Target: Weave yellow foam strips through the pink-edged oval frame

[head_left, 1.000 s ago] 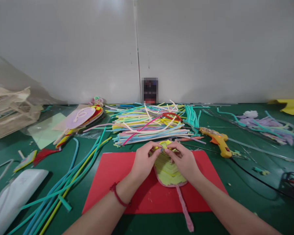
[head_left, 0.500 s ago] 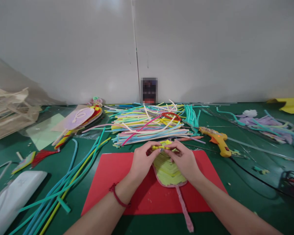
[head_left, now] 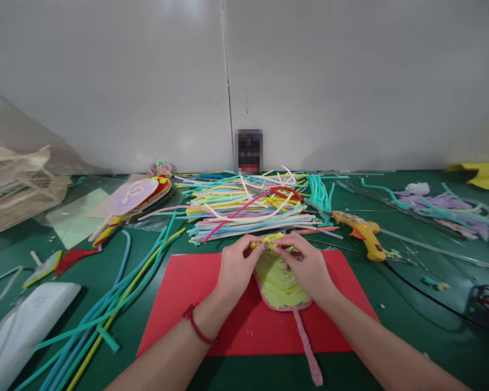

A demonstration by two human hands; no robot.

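My left hand [head_left: 237,265] and my right hand [head_left: 309,265] meet over the top of a fan. Both are closed, pinching a small looped yellow pipe-cleaner piece [head_left: 274,237] between thumbs and fingertips; its full shape is partly hidden by the fingers. Below them the yellow-green fan [head_left: 287,288], with a pink edge, lies on a red board [head_left: 232,331]. Its pink handle [head_left: 307,342] points toward me, past the board's front edge. The fan's upper part is covered by my hands.
Behind my hands lies a pile of coloured pipe cleaners [head_left: 244,214] with red-handled scissors [head_left: 287,193]. A yellow glue gun [head_left: 364,233] with a black cord rests right. Finished-looking fans [head_left: 134,196], loose long pipe cleaners [head_left: 106,312] and a white device [head_left: 32,320] are left.
The yellow piece has turned slightly between my fingertips, and its loop shows a little more. Both hands stay in nearly the same place; the fan has not visibly moved.
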